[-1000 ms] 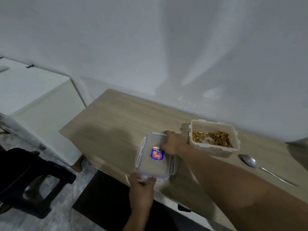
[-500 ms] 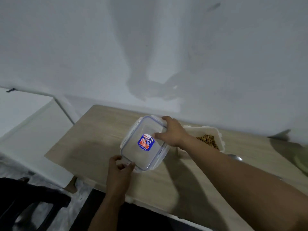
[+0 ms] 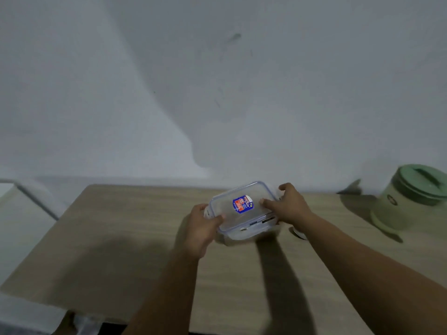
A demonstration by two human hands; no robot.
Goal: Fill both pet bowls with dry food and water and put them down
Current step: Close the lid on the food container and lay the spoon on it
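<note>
Container (image 3: 251, 234) mostly hidden under lid (image 3: 242, 204)

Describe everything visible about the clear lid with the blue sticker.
The lid is a clear, plastic-looking rounded rectangle with a blue-tinted rim, side latch flaps and a blue and red sticker at its middle. It sits slightly tilted over the food container on the wooden table. The left hand grips its near-left corner, the right hand its far-right end.

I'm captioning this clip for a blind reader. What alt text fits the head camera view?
Two bare hands, left hand and right hand, hold a clear snap-lock lid with a blue and red sticker over a plastic container on a wooden table. A pale green lidded jug stands at the right, by a grey wall.
</note>
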